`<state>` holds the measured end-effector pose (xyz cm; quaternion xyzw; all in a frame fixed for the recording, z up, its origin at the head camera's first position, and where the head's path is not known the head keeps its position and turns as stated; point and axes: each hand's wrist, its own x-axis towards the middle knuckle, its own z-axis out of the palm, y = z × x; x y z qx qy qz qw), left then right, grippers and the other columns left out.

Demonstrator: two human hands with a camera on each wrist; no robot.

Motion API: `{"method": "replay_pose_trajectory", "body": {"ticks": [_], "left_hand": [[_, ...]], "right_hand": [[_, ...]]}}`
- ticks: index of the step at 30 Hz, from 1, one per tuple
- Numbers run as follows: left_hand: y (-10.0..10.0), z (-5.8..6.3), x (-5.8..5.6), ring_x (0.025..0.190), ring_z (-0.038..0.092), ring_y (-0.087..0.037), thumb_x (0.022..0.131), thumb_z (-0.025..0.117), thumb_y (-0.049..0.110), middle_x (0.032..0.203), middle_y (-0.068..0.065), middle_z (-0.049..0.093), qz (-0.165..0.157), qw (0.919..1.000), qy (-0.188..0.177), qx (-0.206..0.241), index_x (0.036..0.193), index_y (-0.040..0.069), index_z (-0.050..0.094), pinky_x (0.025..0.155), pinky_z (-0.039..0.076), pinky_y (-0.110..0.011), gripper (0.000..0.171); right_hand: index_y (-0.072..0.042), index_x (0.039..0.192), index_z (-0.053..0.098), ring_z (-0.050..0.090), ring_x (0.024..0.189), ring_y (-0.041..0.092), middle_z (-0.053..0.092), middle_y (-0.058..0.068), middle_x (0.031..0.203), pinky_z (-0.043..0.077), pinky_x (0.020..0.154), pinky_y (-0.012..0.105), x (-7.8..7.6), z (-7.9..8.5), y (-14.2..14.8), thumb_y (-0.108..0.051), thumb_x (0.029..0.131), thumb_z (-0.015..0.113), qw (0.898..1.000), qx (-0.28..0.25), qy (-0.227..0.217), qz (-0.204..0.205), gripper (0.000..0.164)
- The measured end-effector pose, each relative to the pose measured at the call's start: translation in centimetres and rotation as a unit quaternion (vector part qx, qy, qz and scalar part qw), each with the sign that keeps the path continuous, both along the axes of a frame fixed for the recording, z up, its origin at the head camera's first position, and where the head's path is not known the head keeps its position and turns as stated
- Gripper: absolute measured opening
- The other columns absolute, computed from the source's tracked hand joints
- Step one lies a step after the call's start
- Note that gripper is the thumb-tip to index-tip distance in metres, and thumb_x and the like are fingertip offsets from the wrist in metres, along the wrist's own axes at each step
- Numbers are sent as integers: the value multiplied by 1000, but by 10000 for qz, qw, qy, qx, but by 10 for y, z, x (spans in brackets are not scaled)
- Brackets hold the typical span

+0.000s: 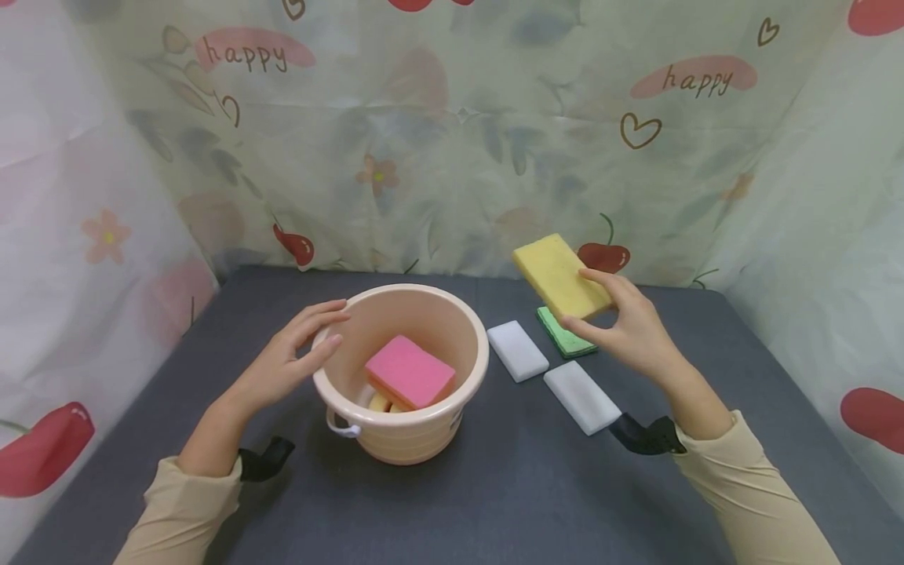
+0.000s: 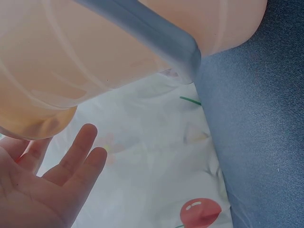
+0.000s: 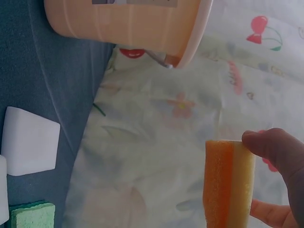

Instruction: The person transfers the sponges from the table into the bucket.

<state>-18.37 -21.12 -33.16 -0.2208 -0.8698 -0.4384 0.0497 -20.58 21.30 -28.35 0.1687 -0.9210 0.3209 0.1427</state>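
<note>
A yellow sponge [image 1: 560, 275] is pinched between thumb and fingers of my right hand [image 1: 639, 329], raised above the table. Its edge in the right wrist view shows orange and yellow layers on the sponge [image 3: 229, 185]. My left hand [image 1: 286, 357] is at the left rim of the peach bucket [image 1: 410, 431], fingers extended and touching or close over that rim. Inside the bucket lies a pink sponge [image 1: 413, 370] with an orange underside, on top of yellowish pieces [image 1: 379, 402] partly hidden beneath it.
Right of the bucket lie two white sponges [image 1: 518, 351] [image 1: 582, 397] and a green sponge [image 1: 565, 333], partly under the raised hand in the head view. A white handle [image 1: 344, 424] hangs on the bucket's front left. Patterned curtains [image 1: 459, 157] enclose the dark table [image 1: 494, 502].
</note>
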Motion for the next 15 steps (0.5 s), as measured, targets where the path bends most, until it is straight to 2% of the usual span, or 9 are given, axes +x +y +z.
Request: {"method": "replay_pose_trajectory", "body": {"ticks": [9,15], "left_hand": [[0,0,0,137,30,-30,94,53,18,147,-9,36,-7,10000,46,-2,130,8,52,107,26,-59,38],[0,0,0,137,29,-30,94,53,17,147,-9,36,-13,10000,36,9,130,7,52,107,26,-59,38]], "right_hand": [[-7,135,46,51,96,25,49,17,131,41,76,34,3,3,-9,-23,79,73,9998,48,128,149,64],[-5,133,47,51,101,26,49,17,132,40,80,38,6,4,-16,-20,77,75,9991,65,276,326,65]]}}
